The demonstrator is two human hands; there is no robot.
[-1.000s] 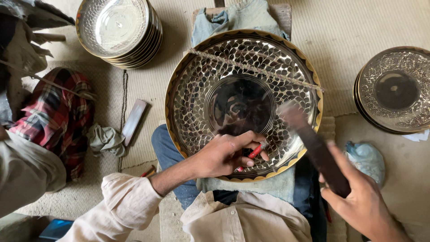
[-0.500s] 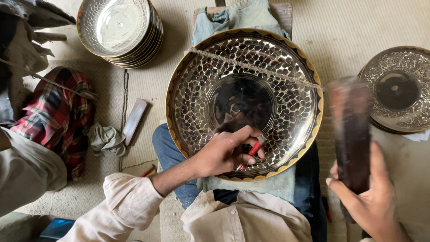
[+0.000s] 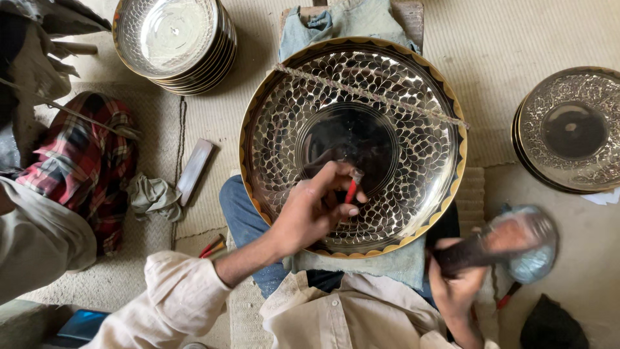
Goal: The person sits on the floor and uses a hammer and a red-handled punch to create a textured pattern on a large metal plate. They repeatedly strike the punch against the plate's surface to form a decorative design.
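While the left hand (image 3: 313, 216) pinches a thin red-handled tool (image 3: 351, 191) with its tip on the near side of the tray (image 3: 352, 145), steadying it against the metal, the right hand (image 3: 460, 287) is wrapped tight around a dark mallet (image 3: 494, 244), blurred, off the tray's near right rim. The tray rests on a cloth (image 3: 394, 266) over the lap, tilted toward the person; stacked plates (image 3: 174, 42) sit far left.

place: floor metalcraft workshop | signs: engraved brass tray (image 3: 387, 90), stacked plates (image 3: 174, 39), woven mat (image 3: 516, 39)
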